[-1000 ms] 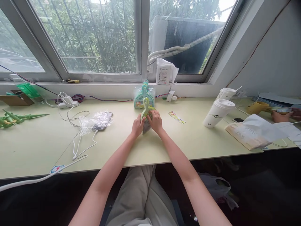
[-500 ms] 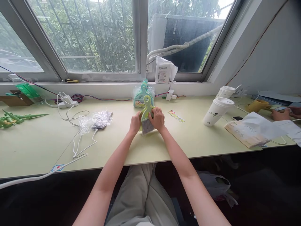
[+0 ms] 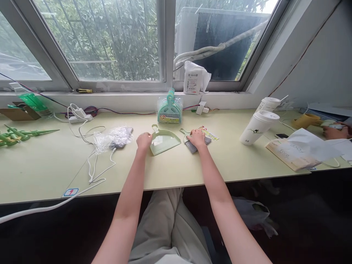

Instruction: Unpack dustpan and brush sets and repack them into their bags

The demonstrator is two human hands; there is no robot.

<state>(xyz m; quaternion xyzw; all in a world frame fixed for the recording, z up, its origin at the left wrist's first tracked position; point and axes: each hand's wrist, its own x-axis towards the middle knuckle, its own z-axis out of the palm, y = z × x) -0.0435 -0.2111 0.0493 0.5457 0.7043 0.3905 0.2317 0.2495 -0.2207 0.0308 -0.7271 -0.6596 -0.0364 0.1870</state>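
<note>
A pale yellow-green table (image 3: 176, 174) runs beneath a grey-framed window (image 3: 118, 44). On it, near the middle, a light green dustpan (image 3: 164, 142) lies with its handle toward the window. The person's left hand (image 3: 144, 141) is closed at the pan's left edge, fingers curled around it. To the right, the right hand (image 3: 198, 138) rests palm down over a grey-bristled hand brush (image 3: 190, 147), fingers partly bent; how firmly it grips cannot be told. A printed card (image 3: 213, 134) lies just beside the brush. Behind the pan stands a plastic-wrapped stack of teal dustpan sets (image 3: 169, 109).
</note>
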